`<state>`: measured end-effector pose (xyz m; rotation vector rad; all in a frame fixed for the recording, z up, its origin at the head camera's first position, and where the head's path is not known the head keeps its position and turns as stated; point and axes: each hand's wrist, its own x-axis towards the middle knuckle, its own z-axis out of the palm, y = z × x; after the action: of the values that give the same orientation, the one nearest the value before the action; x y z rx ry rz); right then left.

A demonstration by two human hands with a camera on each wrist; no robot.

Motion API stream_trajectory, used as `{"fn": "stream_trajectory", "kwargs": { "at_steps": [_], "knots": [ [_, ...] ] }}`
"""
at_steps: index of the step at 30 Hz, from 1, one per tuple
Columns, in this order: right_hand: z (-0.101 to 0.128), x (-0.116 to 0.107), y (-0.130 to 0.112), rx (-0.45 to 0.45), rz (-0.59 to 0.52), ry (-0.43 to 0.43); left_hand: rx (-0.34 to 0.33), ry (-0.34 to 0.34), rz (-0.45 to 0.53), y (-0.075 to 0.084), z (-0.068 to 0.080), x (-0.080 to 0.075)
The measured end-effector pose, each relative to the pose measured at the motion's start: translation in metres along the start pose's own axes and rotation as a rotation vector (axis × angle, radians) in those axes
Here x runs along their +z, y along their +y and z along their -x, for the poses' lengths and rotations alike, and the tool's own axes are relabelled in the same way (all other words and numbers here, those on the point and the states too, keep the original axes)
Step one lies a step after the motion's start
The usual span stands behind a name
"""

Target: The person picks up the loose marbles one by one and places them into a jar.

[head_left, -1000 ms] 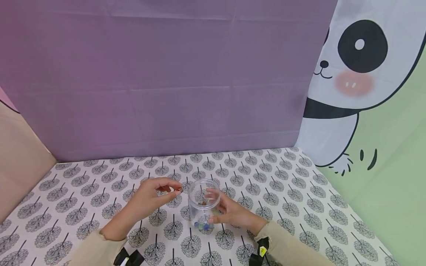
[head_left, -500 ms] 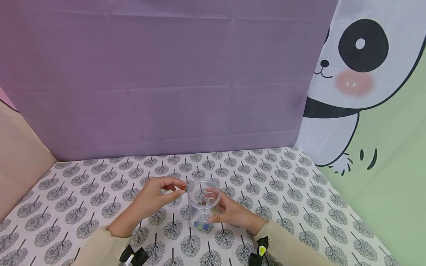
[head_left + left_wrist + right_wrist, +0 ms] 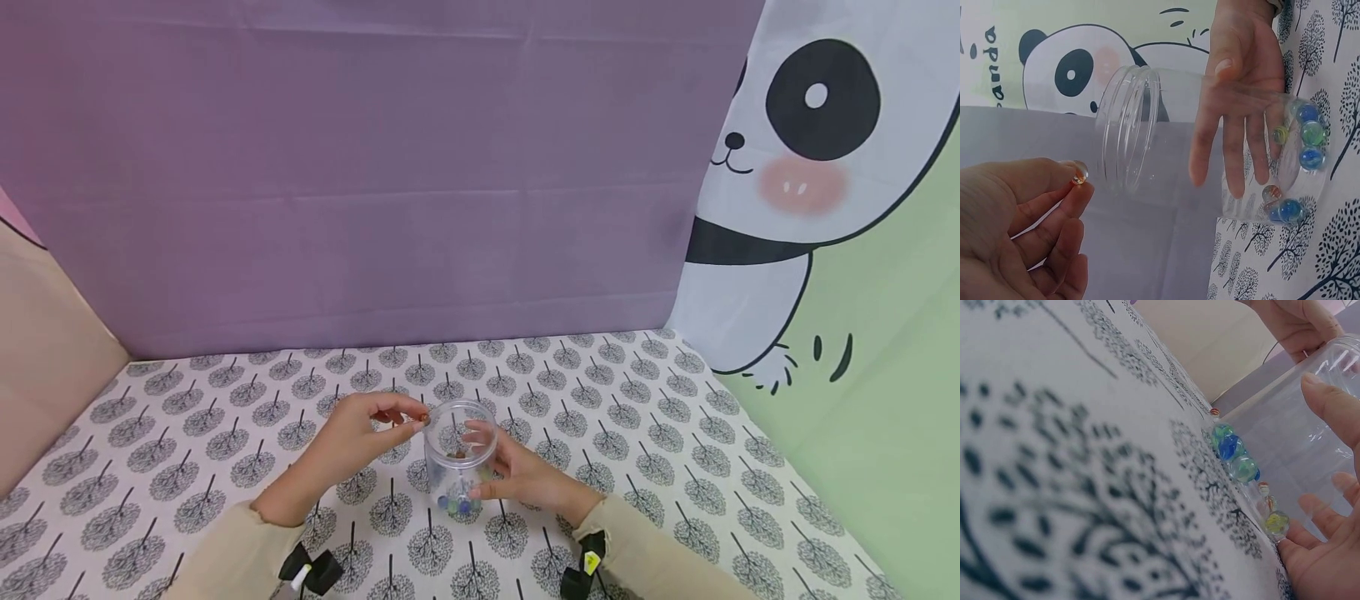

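In the head view my left hand [image 3: 358,427] is at the jar's left, level with its rim. Between its thumb and index finger it pinches a small clear marble with an orange swirl [image 3: 1080,173]. The clear plastic jar [image 3: 442,468] stands upright and uncovered on the cloth. My right hand [image 3: 528,477] holds the jar from the right, thumb in front and fingers spread behind it. Several glass marbles [image 3: 1312,134], blue, green, yellow and orange-streaked, lie at the bottom of the jar. In the left wrist view the pinched marble is just outside the jar's mouth.
A white cloth with dark tree prints [image 3: 225,450] covers the table. Behind it rises a purple backdrop [image 3: 375,208]. A panda print [image 3: 795,183] is on the right wall, and a beige panel [image 3: 52,350] borders the left side.
My left hand has moved right with the marble, from a short gap left of the jar up to its rim. The right hand and the jar have stayed in place.
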<state>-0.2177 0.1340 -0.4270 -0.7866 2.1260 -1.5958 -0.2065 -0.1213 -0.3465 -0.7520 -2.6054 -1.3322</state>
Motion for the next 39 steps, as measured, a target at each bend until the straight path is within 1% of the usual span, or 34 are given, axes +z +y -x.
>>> {"fn": "stream_trajectory", "kwargs": {
  "at_steps": [9, 13, 19, 25, 32, 39],
  "knots": [
    [-0.0001, -0.0013, 0.002, 0.013, 0.014, 0.004, 0.015, -0.006, 0.003, 0.0018, -0.0029, 0.0029],
    [-0.0006, -0.0014, 0.0033, 0.013, 0.007, 0.002, 0.022, -0.01, 0.019, 0.002, -0.005, 0.0048],
    [-0.0006, -0.001, 0.0045, 0.03, -0.004, 0.004, 0.013, -0.021, 0.037, 0.0013, -0.0063, 0.0074],
    [-0.0005, -0.0013, 0.0031, 0.035, -0.001, 0.006, 0.009, -0.011, 0.038, 0.0012, -0.0059, 0.0076],
    [0.0002, -0.0015, 0.0009, 0.004, -0.021, -0.021, 0.004, -0.02, 0.039, 0.0001, -0.0031, 0.0059],
    [0.0004, -0.0014, -0.0006, 0.0, -0.025, -0.018, 0.027, 0.009, 0.028, -0.0029, 0.0024, -0.0002]
  ]
}}
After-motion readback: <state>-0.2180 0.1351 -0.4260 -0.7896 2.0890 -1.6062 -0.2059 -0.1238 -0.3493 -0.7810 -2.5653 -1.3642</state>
